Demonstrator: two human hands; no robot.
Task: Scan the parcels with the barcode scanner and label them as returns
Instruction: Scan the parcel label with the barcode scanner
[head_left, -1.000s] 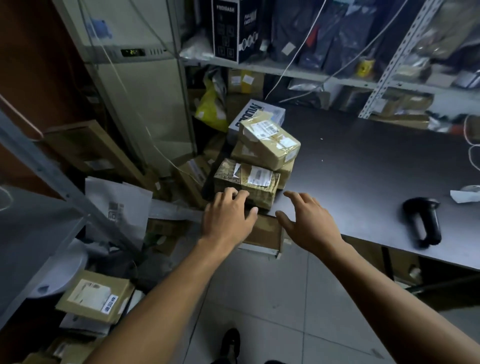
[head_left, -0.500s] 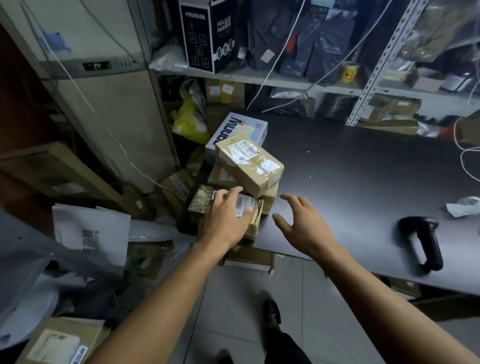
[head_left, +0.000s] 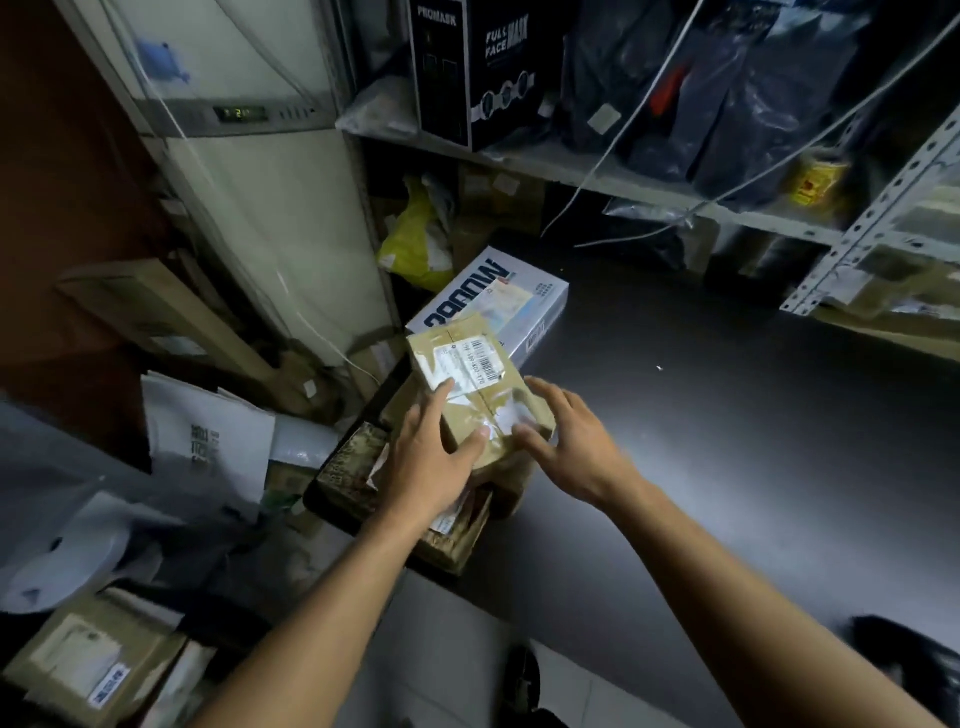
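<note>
A stack of parcels sits at the left corner of the dark table (head_left: 727, 441). On top lies a taped brown parcel (head_left: 467, 374) with a white barcode label. My left hand (head_left: 431, 457) lies against its near left side, and my right hand (head_left: 566, 441) rests on its near right end; both have fingers spread over it. Below it sit another brown parcel (head_left: 511, 486) and a patterned parcel (head_left: 353, 462). A white and blue box (head_left: 498, 296) lies behind the stack. A dark blurred shape at the table's near right edge may be the barcode scanner (head_left: 904, 654).
Shelves (head_left: 597, 182) with a black Promask box (head_left: 467, 67) and dark bags stand behind the table. A tall white cabinet (head_left: 270, 208) is at left. Loose parcels (head_left: 93, 665), papers and a yellow bag (head_left: 415, 244) litter the floor at left. Cables hang over the table.
Both hands moved forward from the lower patterned parcel up onto the top brown parcel. The view shifted closer, pushing the scanner to the frame's lower right.
</note>
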